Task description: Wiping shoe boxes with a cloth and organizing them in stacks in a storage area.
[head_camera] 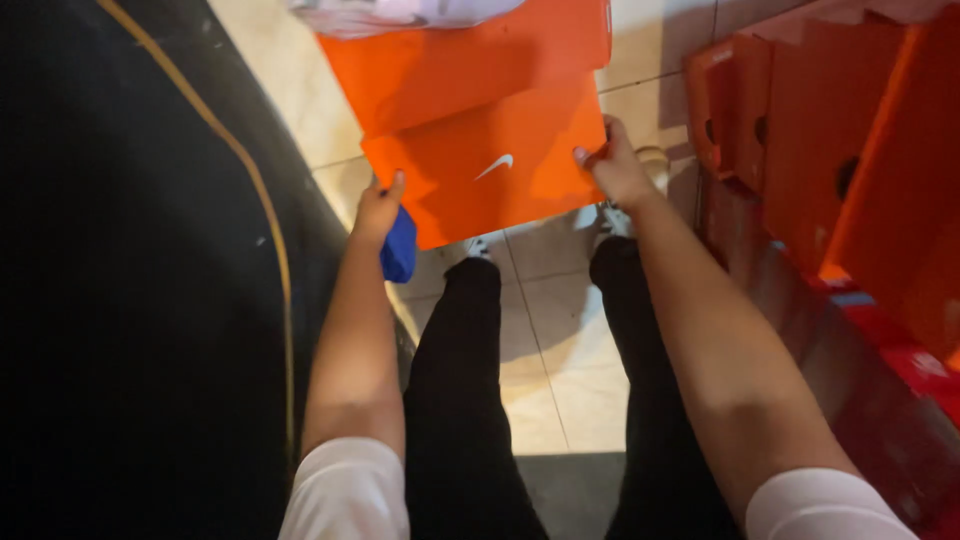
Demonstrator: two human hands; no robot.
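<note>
I hold an orange shoe box (480, 140) out in front of me over the tiled floor, its lid hinged open toward the far side. My left hand (377, 208) grips the box's near left edge and has a blue cloth-like thing (400, 247) tucked under its palm. My right hand (617, 165) grips the near right corner of the box. White crumpled paper (400, 12) shows inside the box at the top of the view. My legs in black trousers stand below the box.
A stack of orange shoe boxes (850, 150) leans at the right, above a red surface (900, 370). A large black surface with a yellow line (270, 230) fills the left. Beige floor tiles (560, 340) lie between.
</note>
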